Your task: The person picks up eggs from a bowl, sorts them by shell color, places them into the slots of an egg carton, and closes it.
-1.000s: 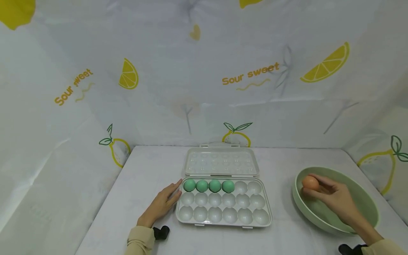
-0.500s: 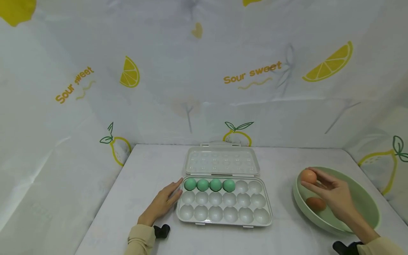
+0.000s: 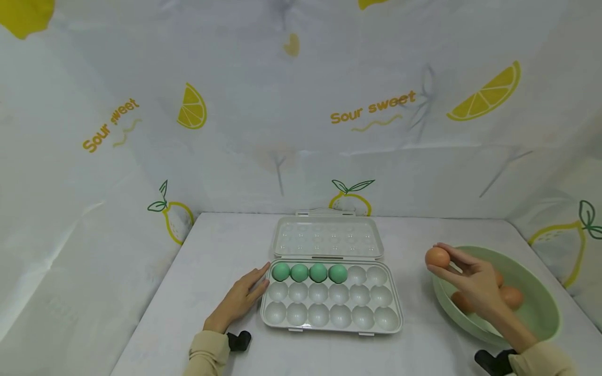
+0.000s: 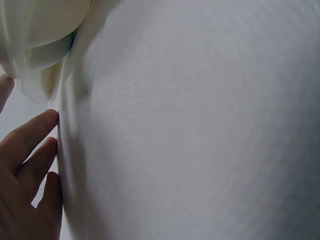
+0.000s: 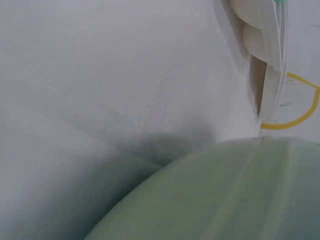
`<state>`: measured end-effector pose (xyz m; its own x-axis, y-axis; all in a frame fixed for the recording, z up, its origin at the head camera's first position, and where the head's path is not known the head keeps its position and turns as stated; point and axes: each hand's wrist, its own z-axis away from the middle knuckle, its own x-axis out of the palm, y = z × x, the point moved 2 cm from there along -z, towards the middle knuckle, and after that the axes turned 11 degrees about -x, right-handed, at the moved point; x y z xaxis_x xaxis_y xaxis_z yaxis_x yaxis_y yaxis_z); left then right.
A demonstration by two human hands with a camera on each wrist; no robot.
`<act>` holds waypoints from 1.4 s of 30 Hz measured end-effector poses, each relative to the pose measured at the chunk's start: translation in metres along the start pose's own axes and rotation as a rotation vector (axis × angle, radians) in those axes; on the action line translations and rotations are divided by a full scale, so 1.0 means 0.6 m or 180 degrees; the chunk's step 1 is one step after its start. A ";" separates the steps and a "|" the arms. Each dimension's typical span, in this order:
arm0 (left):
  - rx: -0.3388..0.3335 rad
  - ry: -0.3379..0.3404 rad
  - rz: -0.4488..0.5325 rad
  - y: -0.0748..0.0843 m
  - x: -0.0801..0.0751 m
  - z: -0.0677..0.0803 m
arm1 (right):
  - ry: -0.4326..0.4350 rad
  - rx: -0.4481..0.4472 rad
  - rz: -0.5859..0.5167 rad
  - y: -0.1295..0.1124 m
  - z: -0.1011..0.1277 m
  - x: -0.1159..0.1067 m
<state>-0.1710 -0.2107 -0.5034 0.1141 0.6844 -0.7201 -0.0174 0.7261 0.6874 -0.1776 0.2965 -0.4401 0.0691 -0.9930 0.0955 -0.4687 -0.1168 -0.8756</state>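
Note:
My right hand pinches a brown egg between thumb and fingertips, just past the left rim of the green bowl. Several more brown eggs lie in the bowl, partly hidden behind that hand. In the middle stands an egg box with its lid folded back. Green eggs fill the left part of its back row; the other cups are bare. My left hand lies with extended fingers at the box's left edge, its fingertips touching it. The left wrist view shows those fingers.
A white cloth covers the table, and a lemon-print sheet hangs behind. From the right wrist, the bowl's outer wall fills the lower part, with the egg box beyond; the right hand is out of that view.
My right hand has lifted the brown egg from inside the bowl and carried it left over the rim, uncovering other eggs. The left hand and egg box stay put.

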 end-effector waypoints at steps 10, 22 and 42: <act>0.0030 0.0046 -0.0040 0.005 -0.001 0.005 | -0.0112 -0.0010 0.0280 0.013 -0.010 0.040; 0.0025 0.0008 -0.0037 0.009 -0.002 0.004 | -0.0287 -0.0057 0.0299 0.029 -0.020 0.093; 0.0067 0.0049 -0.0039 0.003 -0.002 0.002 | -0.0689 -0.0114 0.0286 0.055 -0.026 0.202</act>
<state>-0.1700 -0.2101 -0.5012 0.0989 0.6765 -0.7298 0.0048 0.7330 0.6802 -0.1986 0.1718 -0.4498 0.2113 -0.9734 -0.0891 -0.5120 -0.0325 -0.8584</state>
